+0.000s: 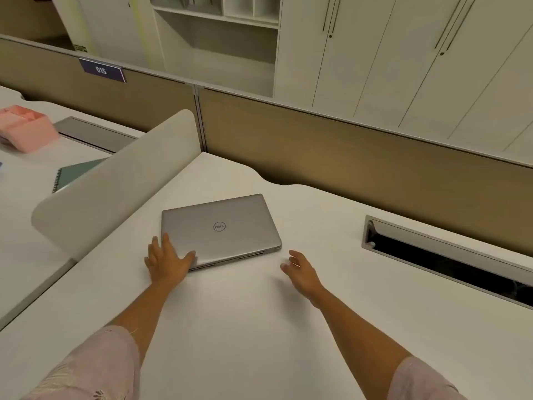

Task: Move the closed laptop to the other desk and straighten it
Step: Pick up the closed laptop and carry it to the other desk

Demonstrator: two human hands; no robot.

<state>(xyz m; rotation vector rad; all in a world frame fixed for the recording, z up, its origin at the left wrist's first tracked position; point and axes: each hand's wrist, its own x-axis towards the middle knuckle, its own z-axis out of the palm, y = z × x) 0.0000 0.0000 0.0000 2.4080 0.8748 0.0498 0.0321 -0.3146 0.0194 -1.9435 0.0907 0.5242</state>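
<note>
A closed silver laptop [222, 229] with a round logo lies flat on the white desk [245, 313], turned a little askew to the desk's edge. My left hand [167, 261] rests on its near left corner, fingers spread over the lid and thumb along the front edge. My right hand [300, 269] hovers open just off the laptop's near right corner, apart from it, fingers loosely curled and holding nothing.
A curved white divider [115, 183] separates this desk from the left desk [26, 180], which holds a green spiral notebook [78, 173] and a pink box [26, 131]. An open cable slot [450, 255] lies at right. A tan partition [346, 151] backs the desk.
</note>
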